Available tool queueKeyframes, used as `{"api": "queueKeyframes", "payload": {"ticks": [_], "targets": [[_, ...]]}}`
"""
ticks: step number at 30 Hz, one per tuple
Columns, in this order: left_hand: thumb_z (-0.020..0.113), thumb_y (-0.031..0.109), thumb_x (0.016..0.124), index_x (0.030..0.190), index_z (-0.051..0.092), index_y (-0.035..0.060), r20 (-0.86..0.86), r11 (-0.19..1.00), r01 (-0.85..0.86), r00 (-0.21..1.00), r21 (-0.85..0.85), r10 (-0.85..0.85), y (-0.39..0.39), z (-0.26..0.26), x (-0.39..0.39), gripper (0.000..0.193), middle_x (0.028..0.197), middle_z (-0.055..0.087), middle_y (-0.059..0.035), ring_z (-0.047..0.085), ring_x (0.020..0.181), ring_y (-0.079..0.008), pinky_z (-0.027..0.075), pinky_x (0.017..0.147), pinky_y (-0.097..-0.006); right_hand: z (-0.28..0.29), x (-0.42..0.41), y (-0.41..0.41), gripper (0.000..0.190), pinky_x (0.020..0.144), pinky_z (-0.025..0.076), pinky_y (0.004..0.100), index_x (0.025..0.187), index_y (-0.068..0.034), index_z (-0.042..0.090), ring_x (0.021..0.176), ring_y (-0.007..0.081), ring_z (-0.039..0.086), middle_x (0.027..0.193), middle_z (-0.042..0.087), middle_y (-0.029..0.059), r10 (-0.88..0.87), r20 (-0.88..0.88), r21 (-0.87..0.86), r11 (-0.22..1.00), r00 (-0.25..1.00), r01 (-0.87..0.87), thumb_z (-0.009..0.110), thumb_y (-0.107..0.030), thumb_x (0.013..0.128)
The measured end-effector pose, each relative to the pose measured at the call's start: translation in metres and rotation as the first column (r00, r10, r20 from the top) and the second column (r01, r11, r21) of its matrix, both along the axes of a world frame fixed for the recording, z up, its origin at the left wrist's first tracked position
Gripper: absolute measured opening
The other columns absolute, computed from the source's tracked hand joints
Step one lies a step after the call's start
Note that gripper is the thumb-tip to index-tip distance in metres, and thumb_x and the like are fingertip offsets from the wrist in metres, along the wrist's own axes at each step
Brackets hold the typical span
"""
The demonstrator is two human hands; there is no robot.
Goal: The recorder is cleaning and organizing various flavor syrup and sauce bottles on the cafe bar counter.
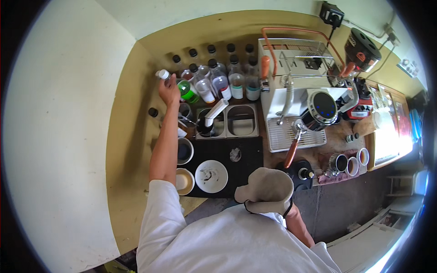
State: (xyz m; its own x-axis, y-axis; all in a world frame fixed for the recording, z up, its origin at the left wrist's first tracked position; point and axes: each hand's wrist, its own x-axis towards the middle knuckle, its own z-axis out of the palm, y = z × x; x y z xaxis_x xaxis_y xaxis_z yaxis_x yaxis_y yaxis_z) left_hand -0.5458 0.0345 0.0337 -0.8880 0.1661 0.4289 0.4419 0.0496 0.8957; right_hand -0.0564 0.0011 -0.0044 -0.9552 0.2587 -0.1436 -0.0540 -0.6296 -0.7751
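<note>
My left hand (169, 91) reaches to the far left end of the bottle group. Its fingers are around the neck of a bottle with a white cap (164, 74); the hand hides most of that bottle. Just right of it stands a clear bottle with bright green liquid (185, 89). A grey-beige cloth mitt (268, 187) with dark trim covers my right hand, held in front of my chest. The fingers inside are hidden. Ahead of the mitt lies a white bowl (211, 176) with dark residue, on a black mat (245, 160).
Several black-capped bottles (218, 82) line the back wall. Metal sink-like pans (241, 120) sit before them. An espresso machine (297, 92) with a wooden-handled portafilter (292, 152) stands right of centre. Cups (352, 166) rest on a cloth at right. Beside my left forearm are two more bowls (188, 192).
</note>
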Motion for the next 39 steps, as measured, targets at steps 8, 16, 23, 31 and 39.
{"api": "queueKeyframes", "payload": {"ticks": [8, 16, 23, 31, 39], "targets": [[0.061, 0.013, 0.085, 0.098, 0.056, -0.0025, -0.077, 0.952, 0.058, 0.996, 0.3, -0.036, -0.02, 0.09, 0.053, 0.021, 0.09, 0.061, -0.0059, 0.057, 0.085, -0.0108, 0.044, 0.076, -0.0243, -0.036, 0.01, 0.009, 0.068, 0.085, 0.045, 0.0351, 0.124, -0.003, 0.043, 0.104, 0.0204, 0.053, 0.118, 0.052, 0.0113, -0.051, -0.113, -0.005, 0.999, 0.992, 0.051, 0.075, -0.017, 0.066], [0.048, 0.015, 0.092, 0.107, 0.051, -0.0025, -0.363, 0.924, 0.293, 0.912, 0.246, -0.192, -0.08, 0.158, 0.134, 0.023, 0.1, 0.061, -0.0111, 0.056, 0.092, -0.014, 0.041, 0.084, -0.0283, -0.054, 0.031, 0.029, 0.056, 0.08, 0.047, 0.0355, 0.119, -0.003, 0.048, 0.098, 0.0207, 0.056, 0.112, 0.056, 0.0117, -0.13, -0.158, 0.051, 0.989, 0.979, 0.139, 0.071, -0.018, 0.071], [0.043, 0.03, 0.093, 0.107, 0.045, -0.0011, -0.045, 0.683, 0.593, 0.768, 0.427, -0.638, -0.134, 0.148, 0.222, 0.035, 0.085, 0.053, -0.0088, 0.056, 0.078, -0.0227, 0.045, 0.077, -0.036, 0.028, -0.002, 0.045, 0.077, 0.093, 0.039, 0.0374, 0.128, 0.001, 0.039, 0.111, 0.0231, 0.048, 0.123, 0.048, 0.0132, -0.069, -0.165, 0.105, 0.991, 0.984, 0.087, 0.077, -0.017, 0.063], [0.049, 0.05, 0.085, 0.1, 0.041, 0.0067, 0.02, 0.486, 0.718, 0.551, 0.497, -0.834, -0.119, 0.129, 0.299, 0.047, 0.078, 0.046, -0.0035, 0.052, 0.064, -0.0185, 0.045, 0.069, -0.0394, 0.1, -0.048, 0.04, 0.105, 0.1, 0.032, 0.0328, 0.133, 0.0, 0.03, 0.115, 0.0209, 0.043, 0.128, 0.043, 0.0115, 0.181, -0.134, 0.66, 0.75, 0.974, -0.049, 0.085, -0.021, 0.047], [0.068, -0.011, 0.068, 0.087, 0.045, 0.0017, -0.145, 0.285, 0.729, 0.466, 0.622, -0.873, -0.1, 0.112, 0.339, 0.032, 0.071, 0.049, -0.0069, 0.049, 0.061, -0.0142, 0.042, 0.054, -0.0286, 0.134, -0.055, 0.039, 0.089, 0.091, 0.04, 0.0315, 0.124, -0.002, 0.039, 0.105, 0.0193, 0.049, 0.115, 0.05, 0.0104, 0.108, -0.269, 0.726, 0.676, 0.957, 0.128, 0.084, -0.018, 0.049]]}}
